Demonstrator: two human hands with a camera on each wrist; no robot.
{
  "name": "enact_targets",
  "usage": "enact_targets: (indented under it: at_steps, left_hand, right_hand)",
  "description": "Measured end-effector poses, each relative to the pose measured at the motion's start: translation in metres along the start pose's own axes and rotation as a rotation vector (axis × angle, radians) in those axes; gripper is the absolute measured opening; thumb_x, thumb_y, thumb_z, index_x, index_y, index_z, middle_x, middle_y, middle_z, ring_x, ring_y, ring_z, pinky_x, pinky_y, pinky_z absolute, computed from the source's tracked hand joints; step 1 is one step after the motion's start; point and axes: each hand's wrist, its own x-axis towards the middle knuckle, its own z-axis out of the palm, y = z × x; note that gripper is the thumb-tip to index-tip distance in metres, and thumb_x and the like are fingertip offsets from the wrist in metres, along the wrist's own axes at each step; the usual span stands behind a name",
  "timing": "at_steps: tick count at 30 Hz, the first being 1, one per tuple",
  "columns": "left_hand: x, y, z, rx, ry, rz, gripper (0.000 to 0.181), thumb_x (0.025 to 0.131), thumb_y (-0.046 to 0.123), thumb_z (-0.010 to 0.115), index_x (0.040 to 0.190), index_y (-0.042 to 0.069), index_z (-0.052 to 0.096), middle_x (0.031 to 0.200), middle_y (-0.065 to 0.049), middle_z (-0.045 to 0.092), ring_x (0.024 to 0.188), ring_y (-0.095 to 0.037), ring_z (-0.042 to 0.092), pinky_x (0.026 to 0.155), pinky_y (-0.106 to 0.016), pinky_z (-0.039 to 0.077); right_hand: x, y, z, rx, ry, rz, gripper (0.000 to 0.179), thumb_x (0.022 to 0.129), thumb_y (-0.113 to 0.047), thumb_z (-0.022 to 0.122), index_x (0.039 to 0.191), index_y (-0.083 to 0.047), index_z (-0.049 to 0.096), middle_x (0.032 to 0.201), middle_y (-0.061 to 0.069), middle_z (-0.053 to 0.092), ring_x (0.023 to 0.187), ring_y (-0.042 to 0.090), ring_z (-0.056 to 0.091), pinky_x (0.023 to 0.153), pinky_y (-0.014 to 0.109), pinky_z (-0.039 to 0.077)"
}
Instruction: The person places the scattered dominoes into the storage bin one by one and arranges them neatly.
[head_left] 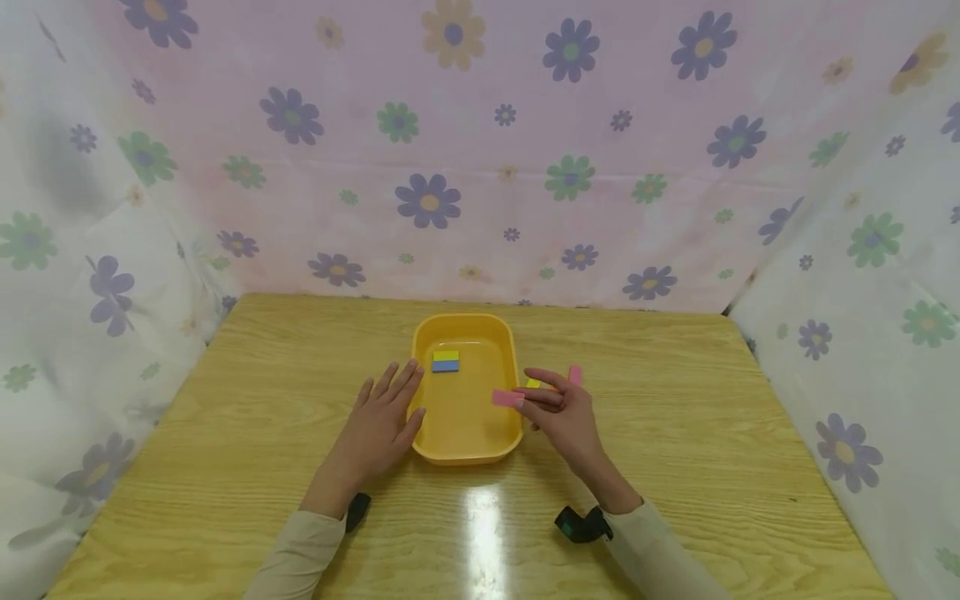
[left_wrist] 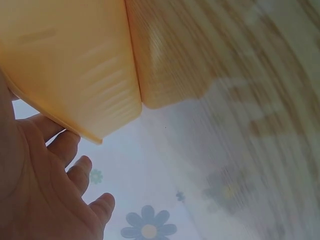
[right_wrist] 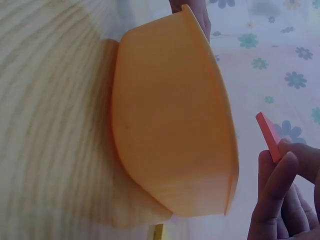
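A yellow-orange plastic tub (head_left: 468,454) stands on the wooden table between both hands. Inside it, toward the far left, a flat yellow block (head_left: 446,356) and a blue block (head_left: 446,366) lie side by side. The right hand (head_left: 566,421) pinches a thin pink block (head_left: 507,398) between thumb and fingers, above the tub's right rim. That pink block (right_wrist: 270,136) also shows in the right wrist view, higher than the rim. At the left rim, the left hand (head_left: 378,429) rests with its fingers spread, and its fingers (left_wrist: 65,145) touch the rim in the left wrist view.
Just right of the tub lie another yellow block (head_left: 533,383) and a second pink block (head_left: 575,375), partly hidden by the right hand. The wooden table (head_left: 675,467) extends to both sides. Flowered curtains (head_left: 480,167) stand behind and beside it.
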Motion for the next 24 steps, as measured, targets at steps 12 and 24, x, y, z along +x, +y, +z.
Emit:
enact_targets:
  at_steps: [12,24]
  left_hand:
    - [0.001,-0.001,-0.002,0.02,0.001,-0.006,0.062,0.107,0.037,0.048,0.159,0.006,0.034,0.167,-0.008,0.027,0.155,-0.035,0.021,0.121,-0.066,0.017]
    - [0.0,-0.001,-0.002,0.01,-0.008,-0.007,0.059,0.107,0.035,0.048,0.159,0.007,0.035,0.167,-0.01,0.026,0.155,-0.039,0.021,0.12,-0.069,0.017]
  right_hand:
    - [0.032,-0.03,0.026,-0.018,-0.047,-0.059,0.043,0.091,-0.011,0.077,0.133,-0.009,0.067,0.113,0.016,0.076,0.094,0.033,0.076,0.07,0.039,0.063]
    - [0.074,-0.04,0.055,-0.214,-0.183,-0.025,0.045,0.091,-0.006,0.075,0.134,0.001,0.064,0.105,0.018,0.077,0.091,0.036,0.075,0.076,0.048,0.063]
